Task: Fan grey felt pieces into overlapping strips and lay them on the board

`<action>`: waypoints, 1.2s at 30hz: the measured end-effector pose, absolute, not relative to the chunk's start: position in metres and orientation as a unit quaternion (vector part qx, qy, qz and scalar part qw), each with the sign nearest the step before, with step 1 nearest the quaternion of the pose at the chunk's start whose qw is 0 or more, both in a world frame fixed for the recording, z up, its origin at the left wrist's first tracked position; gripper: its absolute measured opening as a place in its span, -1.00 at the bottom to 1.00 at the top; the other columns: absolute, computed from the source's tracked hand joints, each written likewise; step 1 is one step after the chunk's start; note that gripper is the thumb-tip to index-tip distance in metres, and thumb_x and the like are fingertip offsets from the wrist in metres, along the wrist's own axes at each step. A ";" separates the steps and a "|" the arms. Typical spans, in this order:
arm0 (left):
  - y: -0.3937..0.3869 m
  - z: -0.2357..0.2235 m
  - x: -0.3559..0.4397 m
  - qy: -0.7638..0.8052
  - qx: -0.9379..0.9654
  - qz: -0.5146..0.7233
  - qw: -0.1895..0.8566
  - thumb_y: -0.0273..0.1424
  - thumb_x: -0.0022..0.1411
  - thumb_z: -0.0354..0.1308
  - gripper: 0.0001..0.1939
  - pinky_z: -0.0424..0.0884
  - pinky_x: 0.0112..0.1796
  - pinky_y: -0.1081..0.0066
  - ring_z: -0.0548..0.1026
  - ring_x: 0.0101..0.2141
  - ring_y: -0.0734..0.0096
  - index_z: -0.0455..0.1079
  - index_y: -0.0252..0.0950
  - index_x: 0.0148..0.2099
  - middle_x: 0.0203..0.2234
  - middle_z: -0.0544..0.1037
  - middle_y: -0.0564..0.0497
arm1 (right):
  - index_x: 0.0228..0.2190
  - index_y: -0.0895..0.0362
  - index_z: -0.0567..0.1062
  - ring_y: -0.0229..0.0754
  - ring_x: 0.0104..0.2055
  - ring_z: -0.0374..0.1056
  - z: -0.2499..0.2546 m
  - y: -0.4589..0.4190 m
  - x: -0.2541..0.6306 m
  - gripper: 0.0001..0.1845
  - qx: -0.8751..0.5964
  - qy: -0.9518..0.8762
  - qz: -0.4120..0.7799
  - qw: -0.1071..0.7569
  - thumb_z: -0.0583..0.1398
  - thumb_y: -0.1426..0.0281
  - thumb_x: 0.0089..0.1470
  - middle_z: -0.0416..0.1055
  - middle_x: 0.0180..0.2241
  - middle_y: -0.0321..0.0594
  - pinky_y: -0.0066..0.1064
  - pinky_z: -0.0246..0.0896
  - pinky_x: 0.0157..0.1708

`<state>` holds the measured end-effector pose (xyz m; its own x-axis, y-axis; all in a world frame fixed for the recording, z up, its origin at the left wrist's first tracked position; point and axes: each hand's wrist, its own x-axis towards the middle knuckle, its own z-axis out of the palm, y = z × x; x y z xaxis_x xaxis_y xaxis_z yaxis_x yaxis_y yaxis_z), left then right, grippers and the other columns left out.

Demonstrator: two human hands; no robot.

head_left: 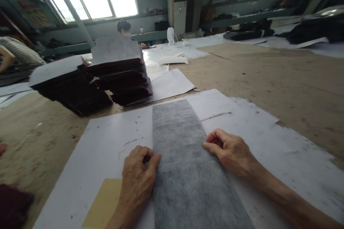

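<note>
A long strip of thin grey non-woven fabric (178,157) lies before me on white paper (107,150), with faint creases across its far part. At its left edge my left hand (139,175) is closed, thumb and forefinger pinching the border. My right hand (231,150) pinches the right edge a little farther up, its other fingers curled in. Partly covered by my left forearm, a yellow card or paper piece (103,200) rests on the white paper.
Two tall stacks of dark cut pieces, the left stack (72,89) and the right stack (123,78), stand beyond the paper, topped with pale sheets. Dark fabric (13,204) lies at lower left. Two other people, one in a striped sleeve (21,50), are across the brown table (268,71).
</note>
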<state>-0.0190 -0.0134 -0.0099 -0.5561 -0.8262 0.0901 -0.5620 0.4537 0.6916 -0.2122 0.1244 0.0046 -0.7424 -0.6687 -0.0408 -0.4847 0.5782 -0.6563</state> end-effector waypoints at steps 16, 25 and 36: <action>-0.015 -0.012 -0.019 -0.802 0.428 -0.331 0.254 -0.31 0.02 0.13 -0.68 0.27 -0.24 0.27 0.32 -0.34 0.33 0.32 -0.21 -0.12 -0.27 0.40 0.03 | -0.33 0.08 0.45 -0.17 -0.38 0.33 0.004 0.123 -0.215 -0.67 -0.395 0.844 -0.356 0.069 0.15 0.23 -0.21 0.42 -0.36 -0.21 -0.33 0.23 -0.42; -0.016 -0.012 -0.020 -0.823 0.397 -0.324 0.245 -0.42 0.03 0.11 -0.66 0.25 -0.17 0.25 0.34 -0.27 0.32 0.33 -0.18 -0.08 -0.24 0.43 0.03 | -0.35 0.06 0.44 -0.20 -0.50 0.28 -0.007 0.119 -0.228 -0.66 -0.415 0.845 -0.312 0.127 0.14 0.16 -0.21 0.35 -0.54 -0.30 -0.37 0.19 -0.49; -0.018 -0.014 -0.020 -0.822 0.426 -0.311 0.216 -0.25 0.03 0.07 -0.79 0.24 -0.18 0.17 0.35 -0.31 0.26 0.28 -0.20 -0.26 -0.31 0.38 0.04 | -0.63 0.07 0.32 -0.30 -0.58 0.21 0.011 0.120 -0.213 -0.76 -0.370 0.888 -0.253 0.101 0.09 0.20 -0.09 0.33 -0.64 -0.38 -0.47 -0.02 -0.56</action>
<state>-0.0199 -0.0183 -0.0141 -0.5445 -0.8339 0.0903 -0.5657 0.4446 0.6945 -0.2134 0.1200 0.0109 -0.7061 -0.7080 0.0080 -0.6058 0.5983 -0.5245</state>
